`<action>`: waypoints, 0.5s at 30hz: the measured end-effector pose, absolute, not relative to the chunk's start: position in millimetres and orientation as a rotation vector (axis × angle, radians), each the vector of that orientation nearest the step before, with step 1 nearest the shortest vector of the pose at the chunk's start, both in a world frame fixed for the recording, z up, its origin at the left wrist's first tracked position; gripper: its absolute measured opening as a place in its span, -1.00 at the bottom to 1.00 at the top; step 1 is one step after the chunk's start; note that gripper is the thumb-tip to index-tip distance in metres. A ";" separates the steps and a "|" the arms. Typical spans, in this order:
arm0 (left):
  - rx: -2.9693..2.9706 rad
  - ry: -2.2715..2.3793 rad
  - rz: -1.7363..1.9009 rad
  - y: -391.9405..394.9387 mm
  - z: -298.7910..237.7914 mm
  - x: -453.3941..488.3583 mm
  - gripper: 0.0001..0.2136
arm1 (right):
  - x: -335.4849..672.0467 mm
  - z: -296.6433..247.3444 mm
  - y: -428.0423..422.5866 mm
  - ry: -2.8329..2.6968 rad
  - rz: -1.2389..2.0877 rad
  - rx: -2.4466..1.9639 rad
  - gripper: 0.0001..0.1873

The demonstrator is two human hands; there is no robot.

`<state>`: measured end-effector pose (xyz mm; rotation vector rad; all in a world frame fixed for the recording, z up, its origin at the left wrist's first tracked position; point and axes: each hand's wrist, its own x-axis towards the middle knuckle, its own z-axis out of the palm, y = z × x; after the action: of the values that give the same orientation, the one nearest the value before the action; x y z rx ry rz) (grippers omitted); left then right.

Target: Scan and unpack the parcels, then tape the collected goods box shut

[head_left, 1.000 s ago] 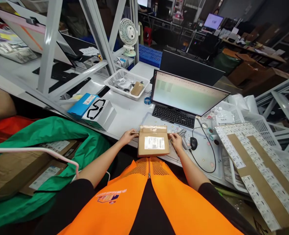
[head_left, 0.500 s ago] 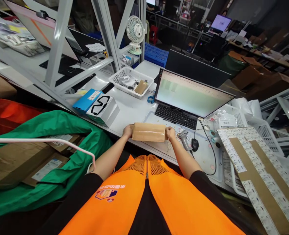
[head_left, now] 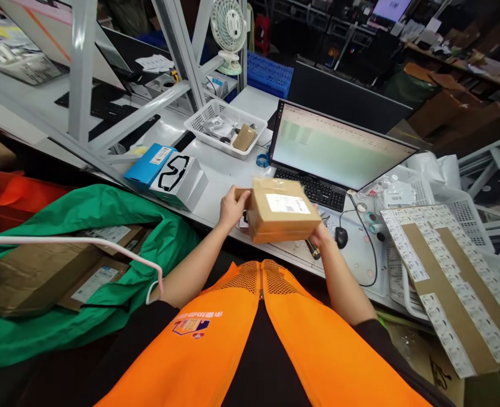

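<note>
A brown cardboard box [head_left: 275,226] with a white label [head_left: 288,203] is held up over the desk's front edge, tilted and slightly blurred. My left hand [head_left: 233,208] grips a flap at its left side, thumb on top. On the right, my right hand [head_left: 320,233] holds the lower right corner, its fingers partly hidden behind the box. Just below that hand lies a dark tool with yellow parts [head_left: 313,249], perhaps a cutter. A black mouse [head_left: 341,237] and a keyboard [head_left: 311,188] are close by.
A monitor [head_left: 339,147] stands behind the keyboard. To the left are a blue box [head_left: 150,164], a white box with goggles printed on it [head_left: 180,181] and a white basket [head_left: 227,127]. A green sack [head_left: 148,217] holds parcels. A label-covered cardboard sheet [head_left: 449,282] leans at right.
The box has been lifted and turned, so its labelled face now shows. Both hands have moved with it. The scanner seen earlier beside the mouse is now hidden or gone from that spot.
</note>
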<state>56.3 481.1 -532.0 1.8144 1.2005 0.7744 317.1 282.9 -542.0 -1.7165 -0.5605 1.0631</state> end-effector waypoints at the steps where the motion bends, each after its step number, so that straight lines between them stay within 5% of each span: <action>1: 1.852 1.096 0.849 471.1 -522.1 59.6 -0.63 | 315.6 -531.1 260.9 -0.523 1.126 -1.632 -0.11; 10: 1.899 0.295 0.667 391.2 -497.9 140.9 -0.52 | 286.9 -430.9 64.6 -0.295 0.798 -1.632 -0.02; 15: 2.003 0.118 0.424 385.3 -519.9 189.2 -0.40 | 240.7 -364.7 -21.2 -0.161 0.118 -1.752 0.20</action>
<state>189.2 385.3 -519.9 2.0034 0.1183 0.4239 240.7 -21.2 -364.7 -1.7523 -0.1607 0.1183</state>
